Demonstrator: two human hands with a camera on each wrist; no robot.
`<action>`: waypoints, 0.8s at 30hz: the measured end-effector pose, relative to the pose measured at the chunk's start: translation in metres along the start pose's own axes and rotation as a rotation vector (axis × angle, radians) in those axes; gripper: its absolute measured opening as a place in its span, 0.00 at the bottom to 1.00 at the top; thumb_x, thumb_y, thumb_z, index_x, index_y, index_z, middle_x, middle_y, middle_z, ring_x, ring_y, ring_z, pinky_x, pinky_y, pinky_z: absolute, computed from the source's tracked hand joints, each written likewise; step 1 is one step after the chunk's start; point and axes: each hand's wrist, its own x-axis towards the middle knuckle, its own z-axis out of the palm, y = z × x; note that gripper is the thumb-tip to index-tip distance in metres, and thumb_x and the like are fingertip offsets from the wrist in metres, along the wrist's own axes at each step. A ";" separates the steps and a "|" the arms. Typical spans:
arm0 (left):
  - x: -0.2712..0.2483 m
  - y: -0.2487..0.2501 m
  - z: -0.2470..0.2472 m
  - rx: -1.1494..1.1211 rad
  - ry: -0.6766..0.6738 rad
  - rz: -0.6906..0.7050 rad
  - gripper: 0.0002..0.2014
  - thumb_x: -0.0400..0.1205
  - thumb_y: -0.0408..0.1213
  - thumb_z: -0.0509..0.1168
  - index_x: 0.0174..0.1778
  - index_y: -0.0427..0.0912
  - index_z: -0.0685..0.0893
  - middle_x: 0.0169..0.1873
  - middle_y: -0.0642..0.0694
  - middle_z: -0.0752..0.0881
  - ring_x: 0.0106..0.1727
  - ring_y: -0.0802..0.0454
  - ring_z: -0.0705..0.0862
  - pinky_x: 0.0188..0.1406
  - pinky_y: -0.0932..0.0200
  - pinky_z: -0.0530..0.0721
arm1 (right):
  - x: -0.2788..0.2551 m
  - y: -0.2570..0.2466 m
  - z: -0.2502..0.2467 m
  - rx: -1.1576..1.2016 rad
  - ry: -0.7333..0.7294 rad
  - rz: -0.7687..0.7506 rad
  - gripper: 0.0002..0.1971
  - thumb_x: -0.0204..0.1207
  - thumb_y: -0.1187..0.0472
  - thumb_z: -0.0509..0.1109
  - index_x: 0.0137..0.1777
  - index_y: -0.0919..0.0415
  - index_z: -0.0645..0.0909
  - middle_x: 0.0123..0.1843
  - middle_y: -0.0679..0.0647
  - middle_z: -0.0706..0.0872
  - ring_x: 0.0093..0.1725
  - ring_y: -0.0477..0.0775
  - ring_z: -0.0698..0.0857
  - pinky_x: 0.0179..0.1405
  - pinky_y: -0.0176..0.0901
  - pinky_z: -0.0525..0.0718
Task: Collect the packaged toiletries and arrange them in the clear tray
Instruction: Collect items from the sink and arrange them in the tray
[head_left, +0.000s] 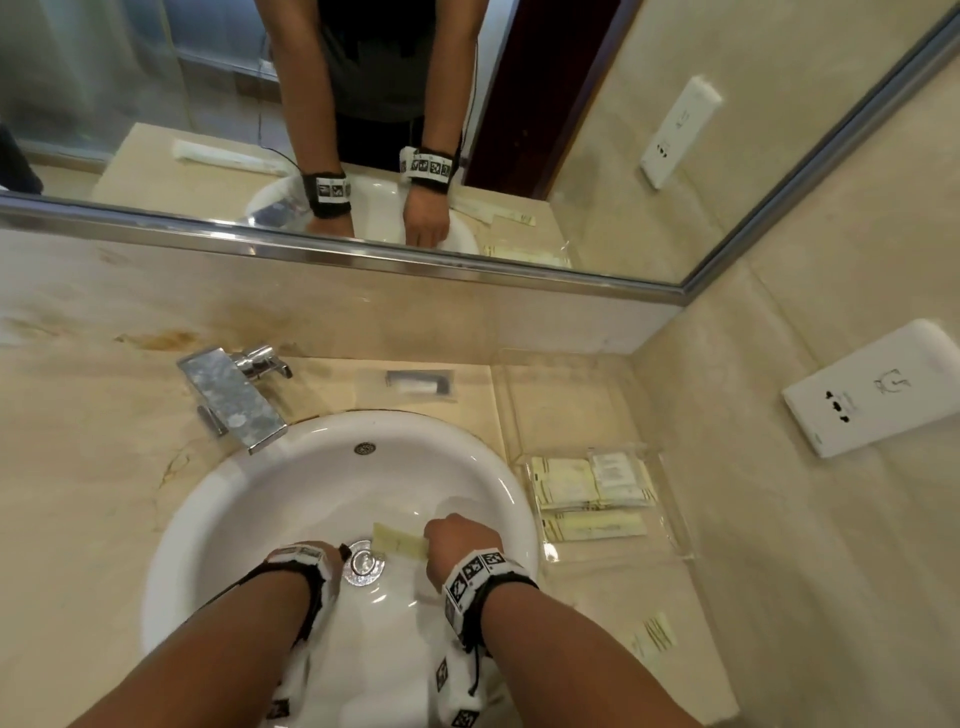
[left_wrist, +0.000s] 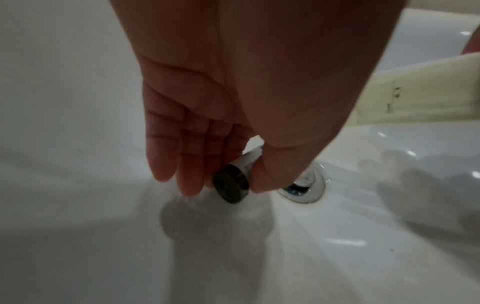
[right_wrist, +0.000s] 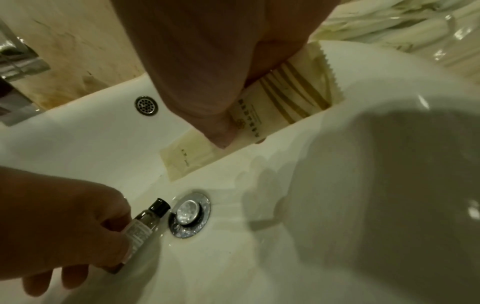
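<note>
Here, the white sink (head_left: 218, 499) served as landmark. Behind its rim stood a chrome faucet (head_left: 234, 397), with a small clear-wrapped item (head_left: 421, 384) on the counter beside that. Right of the sink sat the clear tray (head_left: 675, 535), already holding several cream packets (head_left: 566, 483); one more striped sachet (head_left: 657, 631) lay on the counter nearer the person than the tray. A white wall plate (head_left: 878, 387) hung beyond the tray.

Both forearms reached down into the basin, wrists banded with marker tags. The left hand (left_wrist: 207, 123) pinched a small bottle (right_wrist: 145, 222) with a dark cap between thumb and fingers, cap just beside the metal drain (right_wrist: 188, 214). The right hand (right_wrist: 207, 72) gripped a long cream packet (right_wrist: 272, 107), thumb pressed on its printed face, held over the basin behind the drain; whether its far end touched the porcelain was unclear.
</note>
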 end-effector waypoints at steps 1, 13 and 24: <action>-0.001 -0.002 0.000 0.000 -0.015 -0.004 0.18 0.87 0.40 0.61 0.72 0.41 0.80 0.70 0.44 0.82 0.70 0.49 0.81 0.56 0.62 0.77 | -0.002 0.001 -0.002 0.017 0.010 -0.012 0.13 0.79 0.66 0.64 0.62 0.61 0.82 0.57 0.60 0.85 0.56 0.65 0.87 0.47 0.50 0.81; -0.088 0.055 -0.083 -0.106 0.223 -0.060 0.17 0.84 0.47 0.62 0.61 0.39 0.82 0.47 0.44 0.85 0.50 0.44 0.86 0.43 0.58 0.78 | -0.048 0.071 -0.069 0.267 0.256 -0.112 0.15 0.83 0.54 0.63 0.67 0.46 0.81 0.58 0.53 0.90 0.55 0.59 0.87 0.53 0.46 0.82; -0.117 0.167 -0.123 -0.010 0.352 0.018 0.26 0.85 0.62 0.52 0.53 0.41 0.78 0.41 0.46 0.84 0.38 0.46 0.81 0.40 0.52 0.74 | -0.080 0.225 -0.089 0.181 0.112 -0.046 0.14 0.84 0.55 0.63 0.66 0.49 0.84 0.64 0.49 0.88 0.61 0.54 0.85 0.60 0.48 0.84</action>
